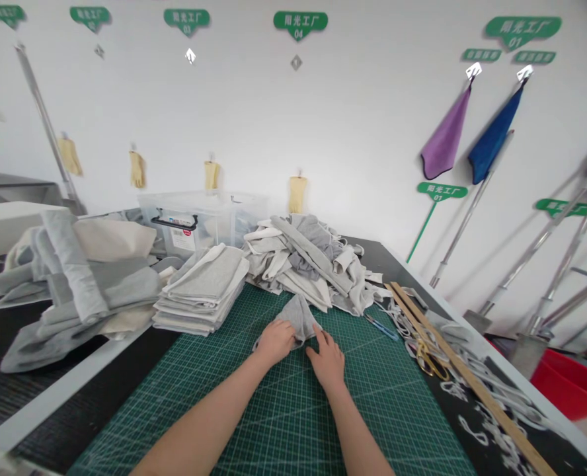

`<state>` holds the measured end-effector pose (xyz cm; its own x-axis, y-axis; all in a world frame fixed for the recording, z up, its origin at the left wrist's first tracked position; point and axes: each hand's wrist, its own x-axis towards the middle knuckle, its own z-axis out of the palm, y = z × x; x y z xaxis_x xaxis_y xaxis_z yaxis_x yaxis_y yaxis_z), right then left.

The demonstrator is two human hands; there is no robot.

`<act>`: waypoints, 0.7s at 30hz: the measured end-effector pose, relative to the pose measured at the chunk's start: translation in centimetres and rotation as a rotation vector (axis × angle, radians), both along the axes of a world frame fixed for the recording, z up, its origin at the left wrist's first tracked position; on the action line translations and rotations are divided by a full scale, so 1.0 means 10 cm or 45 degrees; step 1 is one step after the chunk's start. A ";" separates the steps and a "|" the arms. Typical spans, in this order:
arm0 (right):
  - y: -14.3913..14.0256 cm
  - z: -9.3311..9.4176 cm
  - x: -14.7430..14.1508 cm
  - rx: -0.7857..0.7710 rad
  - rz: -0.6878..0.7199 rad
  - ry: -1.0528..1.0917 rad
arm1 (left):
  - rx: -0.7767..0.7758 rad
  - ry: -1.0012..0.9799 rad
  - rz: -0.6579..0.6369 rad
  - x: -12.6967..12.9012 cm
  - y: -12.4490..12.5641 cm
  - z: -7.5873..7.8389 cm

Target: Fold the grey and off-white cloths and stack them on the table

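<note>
Grey fabric, a small piece with a raised peak (pixel 298 312), lies on the green gridded cutting mat (pixel 174 413), toward its far end. On its left side rests the left hand (pixel 276 339), fingers curled; whether they grip, I cannot tell. The right hand (pixel 327 357) is slightly spread, its thumb apart from the fingers, fingertips touching the fabric's right edge. At the mat's far left corner sits a neat stack of folded pale-grey cloths (pixel 199 291); across its far end, a loose heap of grey and white fabric (pixel 318 254). Blue-handled metal snips (pixel 385 329) lie by the mat's right edge; beyond that edge, gold-handled scissors (pixel 426 360) lie on the black bench (pixel 137 377).
</note>
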<state>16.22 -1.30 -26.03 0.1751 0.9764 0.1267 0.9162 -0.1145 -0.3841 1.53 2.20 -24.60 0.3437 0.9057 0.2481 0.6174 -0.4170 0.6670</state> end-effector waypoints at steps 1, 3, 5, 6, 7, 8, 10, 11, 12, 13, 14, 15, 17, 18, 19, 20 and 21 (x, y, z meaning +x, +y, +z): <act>-0.01 0.00 0.00 0.006 0.003 -0.017 | -0.079 -0.167 0.001 0.03 0.01 -0.04; -0.02 0.01 -0.01 0.026 0.009 -0.061 | -0.210 -0.413 -0.010 0.05 0.02 -0.08; -0.02 0.02 -0.01 0.032 0.018 -0.091 | -0.281 -0.529 -0.005 0.03 0.04 -0.10; -0.02 0.02 -0.01 0.029 0.025 -0.095 | -0.311 -0.602 0.014 0.01 0.04 -0.10; -0.02 0.03 -0.01 0.029 0.032 -0.094 | -0.332 -0.685 0.051 -0.02 0.05 -0.10; -0.02 0.03 -0.01 0.035 0.035 -0.087 | -0.343 -0.770 0.105 -0.06 0.07 -0.10; -0.01 0.02 0.01 0.066 0.030 -0.059 | -0.341 -0.927 0.255 -0.16 0.12 -0.12; -0.01 0.02 0.03 0.087 0.019 -0.034 | -0.336 -0.989 0.345 -0.22 0.15 -0.14; -0.01 0.01 0.04 0.104 0.003 0.005 | -0.331 -1.037 0.438 -0.29 0.19 -0.15; 0.00 -0.01 0.07 0.119 -0.019 0.062 | -0.325 -1.068 0.533 -0.35 0.21 -0.16; 0.01 -0.03 0.09 0.135 -0.042 0.151 | -0.313 -1.084 0.628 -0.42 0.23 -0.17; 0.02 -0.05 0.11 0.155 -0.062 0.257 | -0.289 -1.088 0.715 -0.47 0.24 -0.17; 0.03 -0.10 0.16 0.188 -0.082 0.459 | -0.211 -1.079 0.856 -0.55 0.21 -0.15; 0.04 -0.12 0.19 0.208 -0.080 0.553 | -0.149 -1.054 0.890 -0.57 0.17 -0.13; 0.04 -0.14 0.21 0.230 -0.073 0.639 | -0.073 -0.993 0.884 -0.57 0.13 -0.10; 0.05 -0.16 0.22 0.251 -0.066 0.715 | 0.009 -0.893 0.838 -0.54 0.08 -0.07; 0.05 -0.18 0.24 0.270 -0.060 0.785 | 0.090 -0.758 0.757 -0.50 0.02 -0.04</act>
<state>18.60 -0.84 -27.84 0.3194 0.9307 0.1781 0.5162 -0.0133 -0.8564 -3.49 2.36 -25.01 -0.3914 0.8702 0.2994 0.3005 -0.1867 0.9353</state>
